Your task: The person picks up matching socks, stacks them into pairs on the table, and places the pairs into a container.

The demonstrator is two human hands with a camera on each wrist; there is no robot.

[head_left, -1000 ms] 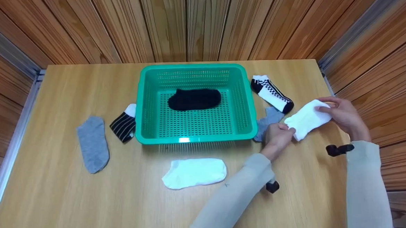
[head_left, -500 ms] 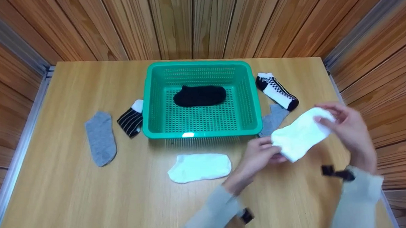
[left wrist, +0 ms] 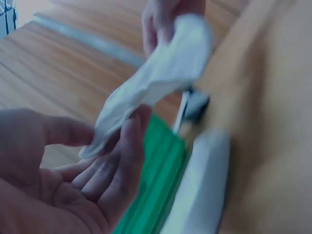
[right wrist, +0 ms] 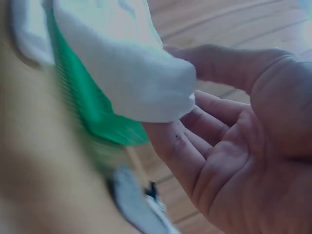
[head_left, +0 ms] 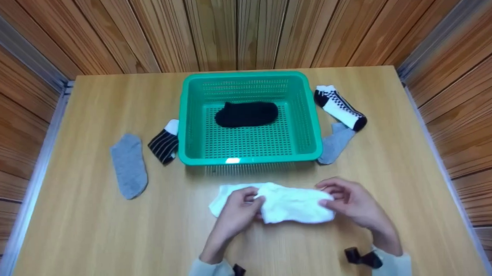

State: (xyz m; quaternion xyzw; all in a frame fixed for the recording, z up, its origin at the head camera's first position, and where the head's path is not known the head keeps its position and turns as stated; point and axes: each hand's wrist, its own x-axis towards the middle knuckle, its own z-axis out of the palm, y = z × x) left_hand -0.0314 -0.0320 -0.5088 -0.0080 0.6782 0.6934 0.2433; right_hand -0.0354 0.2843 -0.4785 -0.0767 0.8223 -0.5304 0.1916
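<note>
A white ankle sock (head_left: 296, 204) is stretched between both hands in front of the basket. My left hand (head_left: 238, 213) pinches its cuff end between thumb and fingers. At the toe end, my right hand (head_left: 352, 203) pinches the fabric. In the left wrist view the held sock (left wrist: 161, 68) is raised off the table, and the right wrist view shows its toe (right wrist: 146, 83) between thumb and fingers. Beneath it a second white sock (head_left: 221, 200) lies flat on the table, partly covered by the left hand and the held sock.
Behind the hands stands a green basket (head_left: 251, 159) with a black sock (head_left: 247, 114) inside. Left of it lie a grey sock (head_left: 129, 166) and a black striped sock (head_left: 163, 144). On its right are a checkered sock (head_left: 340, 108) and a blue-grey sock (head_left: 337, 145). Wooden panels (head_left: 257, 28) enclose the table.
Both hands have carried the white sock from the table's right side leftward and nearer, over the other white sock. It has turned from slanted to roughly level. The view has shifted slightly.
</note>
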